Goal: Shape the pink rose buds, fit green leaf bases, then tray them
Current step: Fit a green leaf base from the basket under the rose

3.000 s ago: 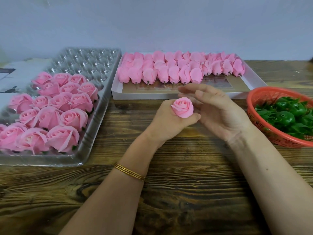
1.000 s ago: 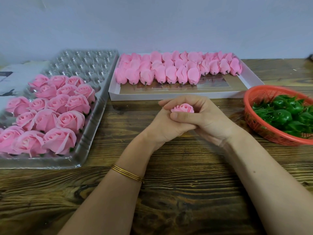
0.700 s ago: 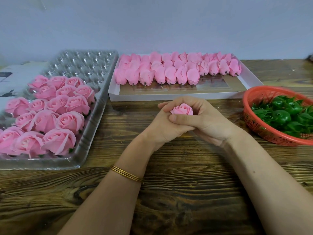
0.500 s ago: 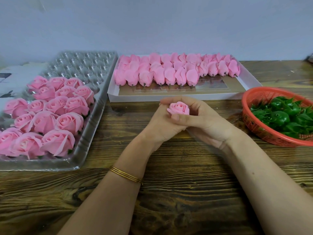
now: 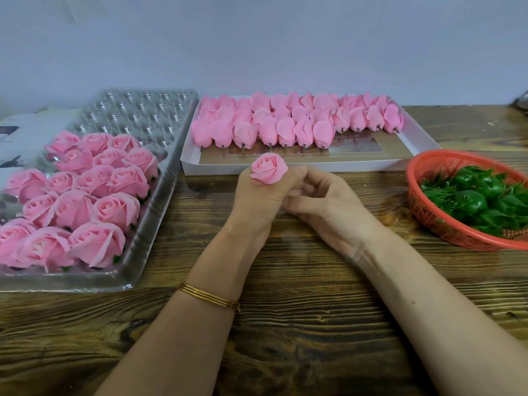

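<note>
Left hand (image 5: 257,201): curled round the base of a pink rose bud (image 5: 268,169), which stands above the fist.
Right hand (image 5: 328,204): fingers curled against the left hand, just beside the bud; I cannot tell whether it pinches anything.
Worktop (image 5: 300,324): dark, heavily grained wood.
White box (image 5: 314,167): behind the hands, with rows of unshaped buds (image 5: 285,127).
Clear tray (image 5: 154,224): left, shaped roses (image 5: 114,178) in its near half.
Red basket (image 5: 445,160): right, holding green leaf bases (image 5: 471,201).
Wall (image 5: 257,38): plain, pale.
</note>
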A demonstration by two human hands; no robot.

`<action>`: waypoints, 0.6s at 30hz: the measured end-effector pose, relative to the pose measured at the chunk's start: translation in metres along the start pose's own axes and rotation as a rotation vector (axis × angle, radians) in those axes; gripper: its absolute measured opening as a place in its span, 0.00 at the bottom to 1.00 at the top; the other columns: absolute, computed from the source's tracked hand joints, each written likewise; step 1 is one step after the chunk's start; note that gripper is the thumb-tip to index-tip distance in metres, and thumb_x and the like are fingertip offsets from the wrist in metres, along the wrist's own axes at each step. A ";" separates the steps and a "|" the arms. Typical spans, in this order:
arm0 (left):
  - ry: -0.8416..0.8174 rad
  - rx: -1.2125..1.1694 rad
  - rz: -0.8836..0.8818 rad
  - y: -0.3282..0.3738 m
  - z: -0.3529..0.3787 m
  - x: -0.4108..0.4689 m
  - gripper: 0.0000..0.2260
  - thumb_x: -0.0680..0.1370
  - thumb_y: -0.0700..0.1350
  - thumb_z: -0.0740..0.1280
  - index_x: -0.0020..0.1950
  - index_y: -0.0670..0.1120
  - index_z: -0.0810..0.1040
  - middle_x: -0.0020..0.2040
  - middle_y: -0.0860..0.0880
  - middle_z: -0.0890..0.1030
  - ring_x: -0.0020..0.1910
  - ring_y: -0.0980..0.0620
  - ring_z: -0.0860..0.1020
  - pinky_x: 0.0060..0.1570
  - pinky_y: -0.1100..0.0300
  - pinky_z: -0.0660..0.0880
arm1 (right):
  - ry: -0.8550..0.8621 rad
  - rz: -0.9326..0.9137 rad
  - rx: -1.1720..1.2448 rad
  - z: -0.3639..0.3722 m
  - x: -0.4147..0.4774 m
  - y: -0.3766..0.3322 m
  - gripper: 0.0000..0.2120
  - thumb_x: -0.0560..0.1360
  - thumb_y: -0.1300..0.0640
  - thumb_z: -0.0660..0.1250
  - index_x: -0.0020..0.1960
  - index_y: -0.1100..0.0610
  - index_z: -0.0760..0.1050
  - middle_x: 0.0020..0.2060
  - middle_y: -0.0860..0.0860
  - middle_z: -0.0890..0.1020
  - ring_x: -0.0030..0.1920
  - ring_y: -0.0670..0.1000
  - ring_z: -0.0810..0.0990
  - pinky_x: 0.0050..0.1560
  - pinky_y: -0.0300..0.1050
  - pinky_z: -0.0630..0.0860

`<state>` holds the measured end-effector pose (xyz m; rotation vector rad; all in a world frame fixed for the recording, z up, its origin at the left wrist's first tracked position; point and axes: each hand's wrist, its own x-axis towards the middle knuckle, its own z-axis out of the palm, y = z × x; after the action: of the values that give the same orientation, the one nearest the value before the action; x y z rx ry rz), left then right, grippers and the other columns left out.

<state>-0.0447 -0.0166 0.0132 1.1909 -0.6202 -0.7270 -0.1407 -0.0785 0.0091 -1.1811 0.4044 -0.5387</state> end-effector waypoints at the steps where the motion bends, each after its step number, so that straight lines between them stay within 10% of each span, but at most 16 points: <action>1: 0.002 -0.005 -0.012 0.000 0.001 0.000 0.06 0.71 0.35 0.73 0.35 0.42 0.78 0.34 0.42 0.81 0.38 0.43 0.80 0.45 0.49 0.78 | -0.007 -0.005 0.007 0.001 0.000 0.001 0.18 0.68 0.77 0.67 0.57 0.68 0.76 0.48 0.62 0.80 0.52 0.57 0.79 0.63 0.54 0.75; 18: -0.063 0.006 -0.057 0.002 -0.002 -0.003 0.10 0.76 0.35 0.70 0.37 0.44 0.73 0.29 0.53 0.77 0.31 0.57 0.77 0.31 0.63 0.76 | -0.124 0.056 0.198 -0.003 0.005 0.006 0.16 0.68 0.68 0.66 0.55 0.64 0.79 0.46 0.56 0.85 0.49 0.51 0.84 0.52 0.42 0.81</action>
<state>-0.0446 -0.0131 0.0141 1.1982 -0.6433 -0.8142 -0.1371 -0.0820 0.0020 -1.0031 0.2707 -0.4438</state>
